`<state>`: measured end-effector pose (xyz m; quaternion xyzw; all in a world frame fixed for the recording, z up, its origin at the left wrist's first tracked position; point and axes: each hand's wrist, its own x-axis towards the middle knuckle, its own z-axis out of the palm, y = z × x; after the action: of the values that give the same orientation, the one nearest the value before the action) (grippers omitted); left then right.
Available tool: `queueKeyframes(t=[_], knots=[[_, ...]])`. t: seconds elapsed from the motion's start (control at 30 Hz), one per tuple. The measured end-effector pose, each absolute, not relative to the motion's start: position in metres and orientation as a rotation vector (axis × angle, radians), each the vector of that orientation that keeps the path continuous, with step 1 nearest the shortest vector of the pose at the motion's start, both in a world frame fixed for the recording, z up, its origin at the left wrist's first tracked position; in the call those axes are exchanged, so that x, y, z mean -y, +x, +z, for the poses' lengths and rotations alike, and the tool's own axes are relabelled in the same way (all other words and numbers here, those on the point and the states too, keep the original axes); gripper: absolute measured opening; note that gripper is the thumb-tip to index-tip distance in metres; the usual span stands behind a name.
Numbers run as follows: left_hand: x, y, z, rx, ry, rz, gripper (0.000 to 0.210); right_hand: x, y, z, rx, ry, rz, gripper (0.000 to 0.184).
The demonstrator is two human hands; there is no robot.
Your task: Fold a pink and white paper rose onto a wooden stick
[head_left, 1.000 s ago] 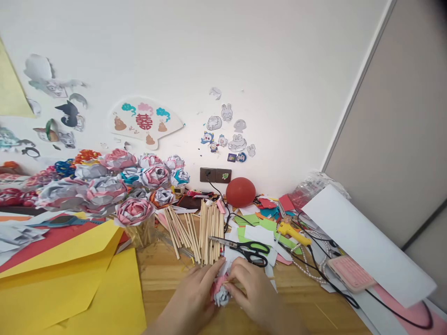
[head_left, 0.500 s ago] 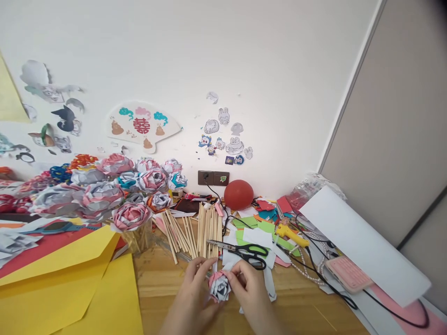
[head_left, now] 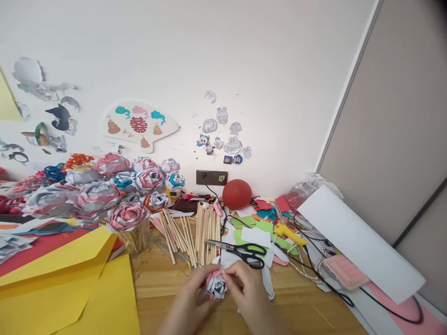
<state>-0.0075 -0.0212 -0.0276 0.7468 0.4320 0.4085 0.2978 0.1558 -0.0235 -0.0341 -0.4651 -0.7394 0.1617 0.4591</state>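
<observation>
A small paper flower [head_left: 216,285] with folded pink and white petals is held low over the wooden table, between both hands. My left hand [head_left: 196,294] is closed around its left side, with the fingers curled over the top edge. My right hand [head_left: 242,288] pinches a petal at the flower's upper right between thumb and index finger. Just beyond the hands lie black-handled scissors [head_left: 240,251], across white paper pieces and the ends of several wooden sticks [head_left: 209,232]. The flower's underside is hidden.
Finished paper flowers [head_left: 128,215] stand in a cluster at the left, behind yellow paper [head_left: 101,298]. A red balloon [head_left: 237,194] rests by the wall. Rightward are a yellow glue gun [head_left: 289,233], black cables, a pink calculator-like device [head_left: 345,271] and a white sheet [head_left: 363,244].
My left fingers have closed down onto the flower's top edge. Both hands stay on the flower, and the camera has shifted slightly.
</observation>
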Motion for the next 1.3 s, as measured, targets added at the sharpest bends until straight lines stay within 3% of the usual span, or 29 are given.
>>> queueKeyframes(t=[0.23,0.43,0.53,0.77,0.97,1.3], knots=[[0.023,-0.007,-0.026,-1.111,1.983,1.01,0.046,0.021,0.158,-0.034,1.854,-1.23,0.468,0.018],[0.022,-0.008,-0.029,-1.071,1.914,1.027,0.047,0.023,0.163,-0.033,2.024,-1.145,0.014,0.032],[0.022,-0.009,-0.03,-1.095,1.931,1.043,0.055,0.023,0.165,-0.034,2.052,-1.119,-0.049,0.033],[0.022,-0.008,-0.026,-1.134,2.011,1.007,0.065,0.025,0.165,-0.029,2.037,-1.152,0.046,0.03],[0.023,-0.009,-0.025,-1.144,2.051,0.99,0.062,0.026,0.163,-0.024,2.034,-1.179,0.112,0.034],[0.024,-0.007,-0.022,-1.145,2.044,0.983,0.054,0.025,0.164,-0.023,2.017,-1.184,0.377,0.019]])
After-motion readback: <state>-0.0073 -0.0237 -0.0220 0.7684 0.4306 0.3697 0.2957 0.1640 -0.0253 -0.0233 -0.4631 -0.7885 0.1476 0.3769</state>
